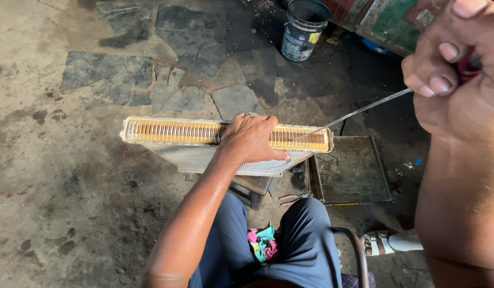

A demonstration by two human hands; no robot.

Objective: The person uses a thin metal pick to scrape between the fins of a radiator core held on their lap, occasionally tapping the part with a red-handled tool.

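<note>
left hand (251,140): flat, fingers spread over ribbed brass radiator (172,132) top | right hand (455,69): fist clenched on thin steel rod (353,113), tip in the slots beside left fingers

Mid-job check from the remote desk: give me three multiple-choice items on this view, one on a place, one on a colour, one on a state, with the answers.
1. Where does the left hand rest?
A. on the top edge of the radiator core
B. on the bucket
C. on the flat mesh panel

2. What colour is the bucket at the top of the view?
A. white
B. black
C. yellow

3. How does the right hand stand?
A. open and flat
B. closed around the red handle of a thin metal rod
C. empty at the knee

Answers:
1 A, the palm lies across the brass-coloured top of the upright core.
2 B, its wall is black, with a small label.
3 B, the fingers are curled on the handle and the rod runs down to the core's top.
</note>
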